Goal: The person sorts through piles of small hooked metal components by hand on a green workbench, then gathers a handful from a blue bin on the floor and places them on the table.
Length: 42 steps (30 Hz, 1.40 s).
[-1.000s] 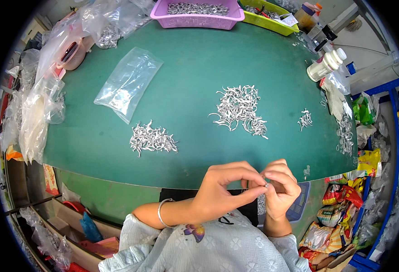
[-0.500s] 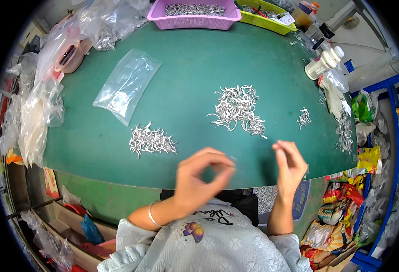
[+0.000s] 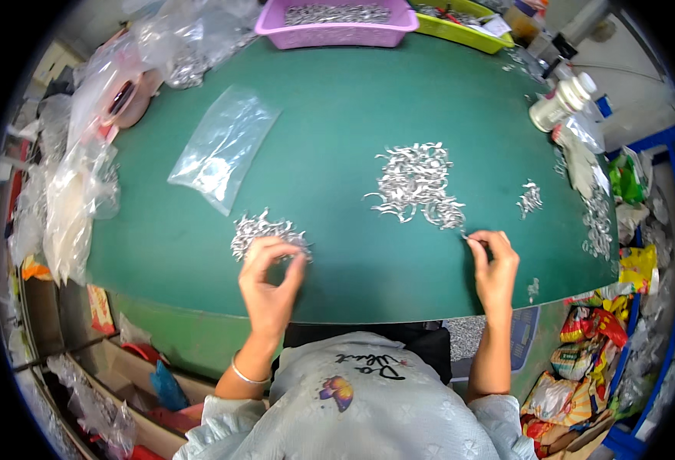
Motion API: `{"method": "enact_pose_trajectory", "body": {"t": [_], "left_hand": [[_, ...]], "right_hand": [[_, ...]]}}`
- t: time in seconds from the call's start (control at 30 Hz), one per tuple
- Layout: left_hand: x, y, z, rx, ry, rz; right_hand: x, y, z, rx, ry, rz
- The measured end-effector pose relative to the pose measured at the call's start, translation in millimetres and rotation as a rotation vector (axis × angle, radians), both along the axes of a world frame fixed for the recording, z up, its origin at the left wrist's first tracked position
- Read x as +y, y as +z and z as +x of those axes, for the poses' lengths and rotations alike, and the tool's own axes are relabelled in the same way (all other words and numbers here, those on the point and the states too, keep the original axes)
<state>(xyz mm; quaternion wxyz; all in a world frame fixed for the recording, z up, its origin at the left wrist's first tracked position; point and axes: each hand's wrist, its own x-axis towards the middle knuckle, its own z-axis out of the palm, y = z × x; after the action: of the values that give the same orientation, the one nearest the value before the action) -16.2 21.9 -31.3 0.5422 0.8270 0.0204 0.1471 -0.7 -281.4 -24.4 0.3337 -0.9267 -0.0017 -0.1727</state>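
My left hand (image 3: pixel 267 280) is over the near edge of the left heap of small curved silvery metal pieces (image 3: pixel 265 226). Its thumb and forefinger curl into a near-closed pinch, and motion blur hides whatever is between them. My right hand (image 3: pixel 495 264) pinches one small curved silvery metal piece (image 3: pixel 465 235) between thumb and forefinger. That piece is close to the lower right end of the larger central heap of similar pieces (image 3: pixel 414 184). A smaller cluster of pieces (image 3: pixel 530 198) lies farther right on the green tabletop (image 3: pixel 337 100).
A clear plastic bag (image 3: pixel 226 149) lies flat behind the left heap. A purple basket (image 3: pixel 337 34) and a yellow-green basket (image 3: pixel 460 31) with contents stand at the back. Along the right edge are a white bottle (image 3: pixel 562 102) and a glove (image 3: pixel 577 161). Plastic bags (image 3: pixel 73 207) crowd the left edge.
My left hand has moved left, from mid-table to the left heap. My right hand has closed on a piece beside the central heap. The whole view has shifted slightly.
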Motion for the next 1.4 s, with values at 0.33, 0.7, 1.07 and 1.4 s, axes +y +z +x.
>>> {"method": "enact_pose_trajectory", "body": {"t": [0.33,0.7,1.07,1.4], "left_hand": [[-65,60,0,-0.236,-0.475,-0.336],[-89,67,-4,-0.239,-0.549,-0.513],[-89,64,-10,-0.109,-0.614,-0.679],[-86,64,-14,0.258,-0.686,-1.177]], "right_hand": [[21,11,-16,0.093,0.053,0.294],[53,67,-40,-0.23,0.277,0.512],[65,77,-47,-0.235,0.346,0.538],[70,82,-47,-0.246,0.34,0.438]]}}
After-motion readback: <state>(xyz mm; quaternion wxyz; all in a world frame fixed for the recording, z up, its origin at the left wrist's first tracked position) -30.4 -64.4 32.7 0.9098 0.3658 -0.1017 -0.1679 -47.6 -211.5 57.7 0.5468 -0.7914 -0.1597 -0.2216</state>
